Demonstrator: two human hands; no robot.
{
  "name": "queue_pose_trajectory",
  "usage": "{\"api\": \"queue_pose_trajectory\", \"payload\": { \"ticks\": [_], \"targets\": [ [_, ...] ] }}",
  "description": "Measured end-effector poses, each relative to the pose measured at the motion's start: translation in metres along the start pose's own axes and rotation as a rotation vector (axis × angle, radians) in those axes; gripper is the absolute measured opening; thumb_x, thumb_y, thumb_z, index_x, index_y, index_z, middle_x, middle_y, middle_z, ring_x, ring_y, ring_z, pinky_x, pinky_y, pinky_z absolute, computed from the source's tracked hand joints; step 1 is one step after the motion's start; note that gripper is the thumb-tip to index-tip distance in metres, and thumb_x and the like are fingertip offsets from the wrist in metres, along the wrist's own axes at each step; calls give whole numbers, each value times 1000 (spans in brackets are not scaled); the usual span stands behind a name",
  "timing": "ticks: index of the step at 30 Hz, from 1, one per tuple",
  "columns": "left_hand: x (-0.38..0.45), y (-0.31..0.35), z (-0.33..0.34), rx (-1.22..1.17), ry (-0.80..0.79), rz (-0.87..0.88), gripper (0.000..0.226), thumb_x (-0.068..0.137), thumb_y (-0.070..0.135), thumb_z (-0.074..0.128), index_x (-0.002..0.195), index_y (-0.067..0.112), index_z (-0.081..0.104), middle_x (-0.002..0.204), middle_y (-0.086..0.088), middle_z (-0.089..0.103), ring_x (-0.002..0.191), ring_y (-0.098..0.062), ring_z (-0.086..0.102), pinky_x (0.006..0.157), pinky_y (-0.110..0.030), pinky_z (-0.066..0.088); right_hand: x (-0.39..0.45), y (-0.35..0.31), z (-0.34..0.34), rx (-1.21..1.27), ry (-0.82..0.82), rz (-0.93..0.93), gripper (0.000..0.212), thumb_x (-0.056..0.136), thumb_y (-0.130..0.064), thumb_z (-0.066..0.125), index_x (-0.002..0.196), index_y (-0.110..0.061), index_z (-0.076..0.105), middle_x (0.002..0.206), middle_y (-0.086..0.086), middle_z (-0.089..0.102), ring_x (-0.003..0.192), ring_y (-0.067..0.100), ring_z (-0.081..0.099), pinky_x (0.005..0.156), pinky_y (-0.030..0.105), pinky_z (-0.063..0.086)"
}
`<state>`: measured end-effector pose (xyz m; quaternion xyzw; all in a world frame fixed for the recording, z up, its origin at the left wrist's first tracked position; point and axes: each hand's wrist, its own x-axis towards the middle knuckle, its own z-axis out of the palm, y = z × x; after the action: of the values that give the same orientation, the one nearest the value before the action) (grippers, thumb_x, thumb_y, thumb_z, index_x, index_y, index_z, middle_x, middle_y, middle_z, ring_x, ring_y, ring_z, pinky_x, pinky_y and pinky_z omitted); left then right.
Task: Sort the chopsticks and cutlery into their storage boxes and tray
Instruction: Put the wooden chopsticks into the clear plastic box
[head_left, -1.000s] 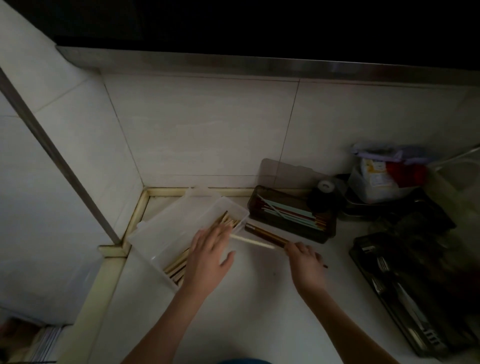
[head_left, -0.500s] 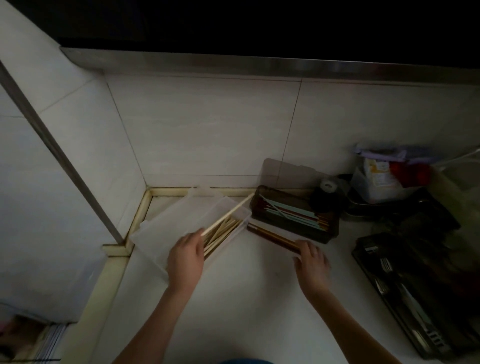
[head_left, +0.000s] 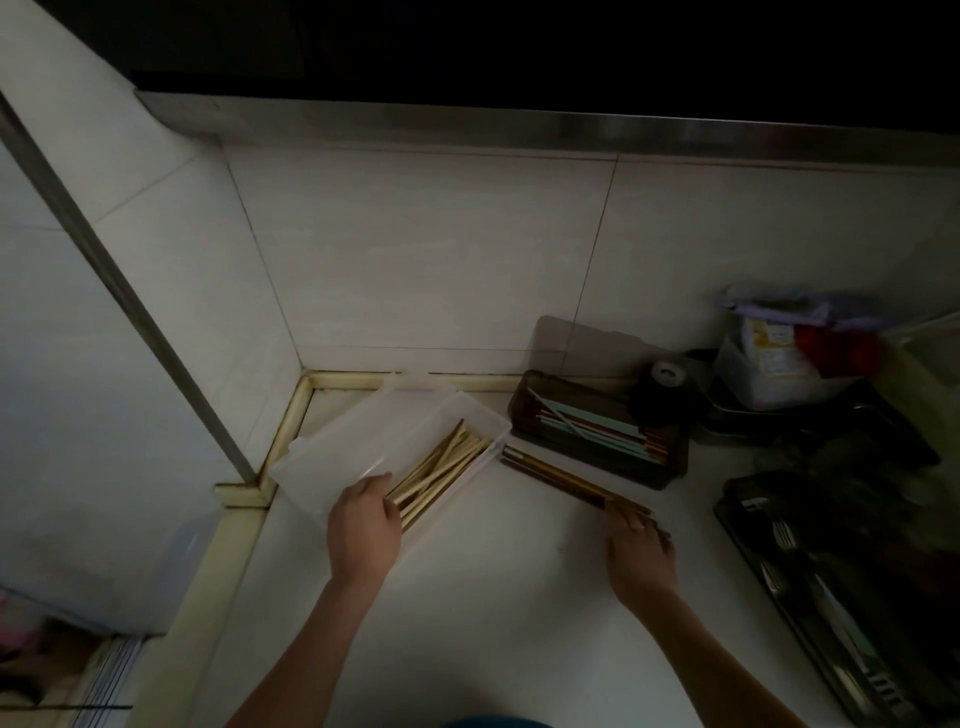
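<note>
Most pale chopsticks (head_left: 441, 470) already lie in the clear box (head_left: 332, 467), where the left hand (head_left: 363, 525) touches their ends, while the right hand (head_left: 640, 540) rests flat on dark chopsticks (head_left: 561, 480) still unsorted on the bench (head_left: 493, 597) beside the brown box (head_left: 670, 467).

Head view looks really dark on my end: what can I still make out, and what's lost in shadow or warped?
Head view: dim overall; the light chopsticks in the clear box and both hands, left and right, read clearly; the dark tray at right is murky, only a fork glints; wide-angle bends the wall trim.
</note>
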<state>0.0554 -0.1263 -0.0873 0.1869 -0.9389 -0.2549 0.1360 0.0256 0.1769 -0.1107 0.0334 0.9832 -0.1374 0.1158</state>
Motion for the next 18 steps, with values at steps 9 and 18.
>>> {"api": "queue_pose_trajectory", "payload": {
  "ticks": [9, 18],
  "targets": [
    [0, -1, 2, 31, 77, 81, 36, 74, -4, 65, 109, 6, 66, 101, -13, 69, 95, -30, 63, 82, -40, 52, 4, -13, -3, -31, -47, 17, 39, 97, -22, 41, 135, -23, 38, 146, 5, 37, 136, 24, 32, 113, 45, 27],
    [-16, 44, 25, 68, 39, 671, 38, 80, 17, 52, 117, 19, 61, 113, 3, 63, 110, -15, 51, 94, -36, 48, -12, -14, -5, 69, 93, 71, 40, 92, -16, 48, 131, -20, 36, 145, 7, 34, 134, 25, 32, 110, 46, 33]
  ]
}}
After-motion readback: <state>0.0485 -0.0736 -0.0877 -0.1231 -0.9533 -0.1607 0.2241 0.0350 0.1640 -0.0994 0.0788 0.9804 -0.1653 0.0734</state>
